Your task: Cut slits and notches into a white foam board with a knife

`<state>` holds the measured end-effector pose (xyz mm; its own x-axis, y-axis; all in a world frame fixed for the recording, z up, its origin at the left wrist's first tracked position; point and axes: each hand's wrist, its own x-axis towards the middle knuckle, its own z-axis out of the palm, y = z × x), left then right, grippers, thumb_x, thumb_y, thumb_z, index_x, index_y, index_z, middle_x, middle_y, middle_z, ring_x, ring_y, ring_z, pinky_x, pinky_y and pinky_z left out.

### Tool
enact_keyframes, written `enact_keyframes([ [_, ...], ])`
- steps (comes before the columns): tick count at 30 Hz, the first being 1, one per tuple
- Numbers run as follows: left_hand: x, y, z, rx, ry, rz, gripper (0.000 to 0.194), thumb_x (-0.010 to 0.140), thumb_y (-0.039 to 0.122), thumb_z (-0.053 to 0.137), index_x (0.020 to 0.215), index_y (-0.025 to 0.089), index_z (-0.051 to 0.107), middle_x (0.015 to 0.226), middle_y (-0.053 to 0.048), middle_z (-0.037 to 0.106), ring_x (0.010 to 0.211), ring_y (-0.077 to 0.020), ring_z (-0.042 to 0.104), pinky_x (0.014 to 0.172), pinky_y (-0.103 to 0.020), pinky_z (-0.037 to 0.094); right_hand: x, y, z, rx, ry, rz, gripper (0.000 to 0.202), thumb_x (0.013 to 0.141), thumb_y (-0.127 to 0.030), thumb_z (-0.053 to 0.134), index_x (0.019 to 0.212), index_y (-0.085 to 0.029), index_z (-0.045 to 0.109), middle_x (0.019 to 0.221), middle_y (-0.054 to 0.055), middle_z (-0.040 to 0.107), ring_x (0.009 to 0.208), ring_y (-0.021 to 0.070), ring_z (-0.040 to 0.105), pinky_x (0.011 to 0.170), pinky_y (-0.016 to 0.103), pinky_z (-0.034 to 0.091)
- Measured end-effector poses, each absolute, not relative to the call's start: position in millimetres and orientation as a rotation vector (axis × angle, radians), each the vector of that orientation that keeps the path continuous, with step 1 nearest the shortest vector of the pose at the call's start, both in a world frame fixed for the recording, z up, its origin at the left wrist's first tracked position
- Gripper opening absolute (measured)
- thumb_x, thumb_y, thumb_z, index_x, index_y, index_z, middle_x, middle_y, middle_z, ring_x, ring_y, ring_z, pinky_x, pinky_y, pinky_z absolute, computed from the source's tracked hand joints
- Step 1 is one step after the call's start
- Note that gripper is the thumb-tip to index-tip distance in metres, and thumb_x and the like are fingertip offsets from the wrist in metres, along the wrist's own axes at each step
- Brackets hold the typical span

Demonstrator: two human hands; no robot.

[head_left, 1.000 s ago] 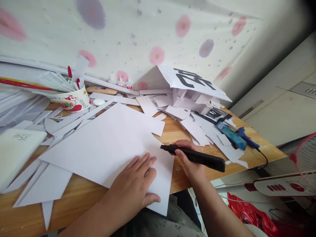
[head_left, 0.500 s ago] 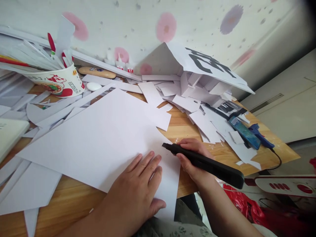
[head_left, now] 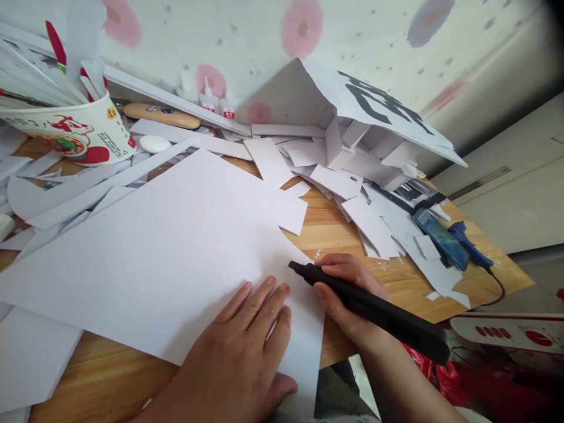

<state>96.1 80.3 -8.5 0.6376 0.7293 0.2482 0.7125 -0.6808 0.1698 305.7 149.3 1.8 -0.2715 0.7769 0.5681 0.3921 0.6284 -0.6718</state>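
A large white board (head_left: 185, 235), smooth and flat like foam board or thick card, lies across the wooden table and over its front edge. My left hand (head_left: 247, 346) presses flat on its lower right part, fingers stretched out. In my right hand (head_left: 352, 294) is a long black pen-shaped tool (head_left: 383, 311) with a narrow flat tip, held between thumb and fingers. The tip points left, at or just above the board near its right edge; contact cannot be made out. The exact kind of tool is unclear.
White offcuts (head_left: 352, 182) lie around the board. At left stands a paper cup (head_left: 106, 135) of brushes and sticks. A white model with a printed sheet (head_left: 379, 106) leans by the wall. A phone (head_left: 440, 238) and a blue corded glue gun (head_left: 469, 244) lie at right.
The view has shifted a little, so the cup and the left end of the board sit further left. My hands and the black tool keep nearly the same place on the board.
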Motion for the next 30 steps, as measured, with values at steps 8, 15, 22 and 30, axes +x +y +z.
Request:
enact_keyframes([
  [8,94.3,78.6,-7.4,2.653,1.189,0.336,0.083,0.07,0.064,0.071,0.133,0.013,0.05,0.148,-0.023,0.034,0.138,-0.0427,0.03,0.112,-0.06,0.028,303.0,148.3,1.4,-0.922,-1.878,0.591,0.03,0.077,-0.012,0.069,0.101,-0.029,0.062,0.103,0.004,0.071,0.097,0.023,0.069,0.084,0.04,0.056],
  [15,94.7,75.8,-11.6,2.649,1.192,0.249,0.107,0.055,0.07,0.078,0.139,0.014,0.044,0.151,-0.025,0.024,0.14,-0.0454,0.023,0.113,-0.062,0.023,302.2,150.4,1.5,-0.856,-1.936,0.58,0.03,0.077,-0.007,0.066,0.099,-0.027,0.061,0.097,0.004,0.07,0.089,0.0197,0.069,0.077,0.036,0.057],
  [22,93.3,74.9,-12.4,2.724,1.268,0.361,0.091,0.067,0.082,0.058,0.133,0.02,0.051,0.147,-0.02,0.038,0.139,-0.0377,0.031,0.111,-0.055,0.03,302.6,149.3,4.1,-0.824,-2.012,0.524,0.026,0.075,-0.006,0.066,0.095,-0.023,0.06,0.098,0.007,0.069,0.084,0.0187,0.069,0.072,0.032,0.058],
  [30,88.9,76.9,-18.8,2.706,1.236,0.275,0.1,0.064,0.082,0.061,0.14,0.019,0.044,0.152,-0.02,0.029,0.142,-0.0369,0.024,0.114,-0.056,0.024,305.8,145.5,3.3,-0.801,-2.054,0.492,0.027,0.075,-0.005,0.065,0.095,-0.022,0.059,0.099,0.008,0.069,0.085,0.0177,0.07,0.072,0.029,0.057],
])
